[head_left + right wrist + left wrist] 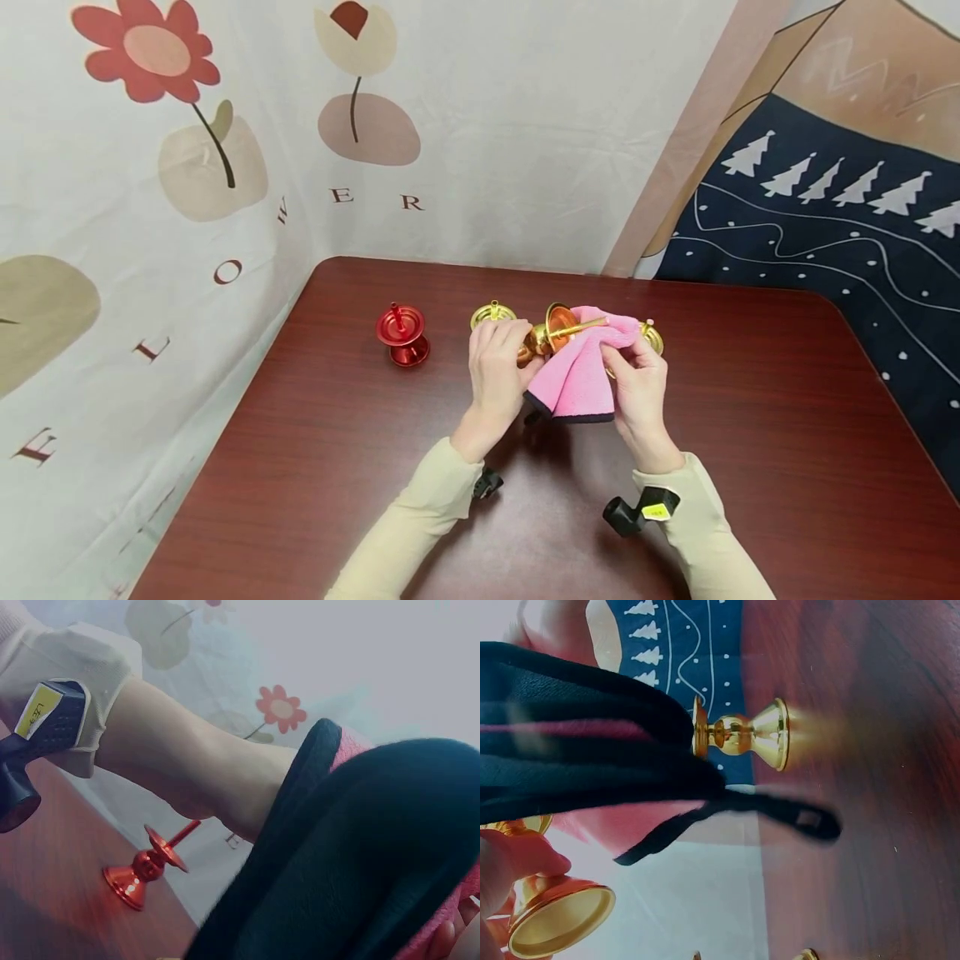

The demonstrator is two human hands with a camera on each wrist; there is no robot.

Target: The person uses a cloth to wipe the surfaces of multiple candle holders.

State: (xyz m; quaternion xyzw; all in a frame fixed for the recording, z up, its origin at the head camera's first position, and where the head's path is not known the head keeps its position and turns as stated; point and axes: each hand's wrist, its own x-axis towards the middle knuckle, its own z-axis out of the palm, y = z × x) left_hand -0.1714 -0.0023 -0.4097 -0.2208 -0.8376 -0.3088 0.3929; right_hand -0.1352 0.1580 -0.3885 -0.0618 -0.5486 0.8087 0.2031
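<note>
My left hand (495,373) grips a gold candle holder (559,320), tipped sideways with its dish and spike pointing right; its flared foot shows in the left wrist view. With thumb and fingers my right hand (643,392) pinches a pink cloth (579,379) edged in black. The cloth lies against the spike and dish side of the holder and hangs down between both hands. In the right wrist view, the cloth's dark edging (360,855) covers most of the right hand and hides the holder.
On the brown table (315,467) a red candle holder (401,327) stands to the left. Behind my left hand is another gold candle holder (491,313), partly hidden. One more gold candle holder (735,735) stands beyond the cloth, by my right hand. Printed curtains (510,167) border the table's back.
</note>
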